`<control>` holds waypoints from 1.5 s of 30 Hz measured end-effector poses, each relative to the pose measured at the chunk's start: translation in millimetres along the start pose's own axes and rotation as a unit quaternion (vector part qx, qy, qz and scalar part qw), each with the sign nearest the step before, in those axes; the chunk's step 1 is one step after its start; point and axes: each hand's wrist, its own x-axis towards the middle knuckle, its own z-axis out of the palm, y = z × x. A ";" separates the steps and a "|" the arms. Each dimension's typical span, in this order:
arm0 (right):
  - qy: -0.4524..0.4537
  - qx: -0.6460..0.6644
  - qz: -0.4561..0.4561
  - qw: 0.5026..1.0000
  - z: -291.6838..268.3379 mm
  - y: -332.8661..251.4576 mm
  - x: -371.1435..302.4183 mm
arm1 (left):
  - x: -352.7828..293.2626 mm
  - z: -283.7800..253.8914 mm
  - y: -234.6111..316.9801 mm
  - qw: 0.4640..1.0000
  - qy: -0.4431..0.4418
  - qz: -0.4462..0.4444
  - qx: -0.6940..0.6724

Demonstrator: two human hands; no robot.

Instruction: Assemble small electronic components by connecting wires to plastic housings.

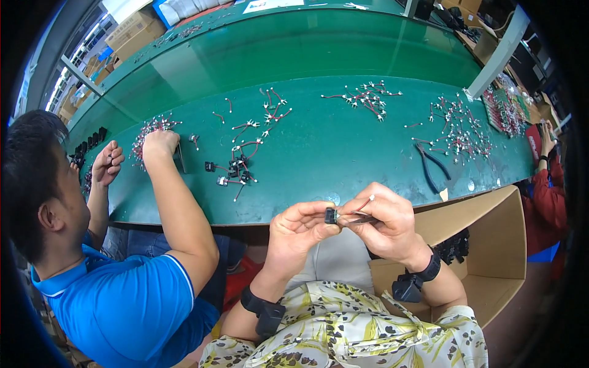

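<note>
Above my lap, just off the table's near edge, my two hands meet. Between thumb and fingertips, my left hand (293, 232) pinches a small black plastic part (331, 215) upright. Closed around slim dark tweezers (359, 220), my right hand (391, 226) brings their tips close against that part. From the part a short red wire lead (362, 207) runs past my right fingers, with a white plug (371, 198) at its free end. Whether the tweezer tips touch the part or the wire is too small to tell.
The green table (288, 190) bears a cluster of black parts with leads (237, 168), piles of wire leads (460, 130) and blue-handled pliers (433, 168). A cardboard box (497, 245) with black parts stands right of my lap. At left, a co-worker in blue (129, 300) reaches over leads.
</note>
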 end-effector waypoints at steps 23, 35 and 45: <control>-0.069 -0.055 -0.054 0.995 -6.2 7.3 5.0 | 3.8 2.3 16.6 0.995 0.003 -0.024 0.097; -0.098 -0.012 -0.020 0.995 -2.2 14.1 3.3 | -0.2 -14.1 -5.3 0.984 -0.031 -0.136 -0.112; -0.067 0.144 0.174 0.972 -15.6 9.6 2.9 | 4.7 -10.4 3.3 0.990 -0.002 -0.107 -0.090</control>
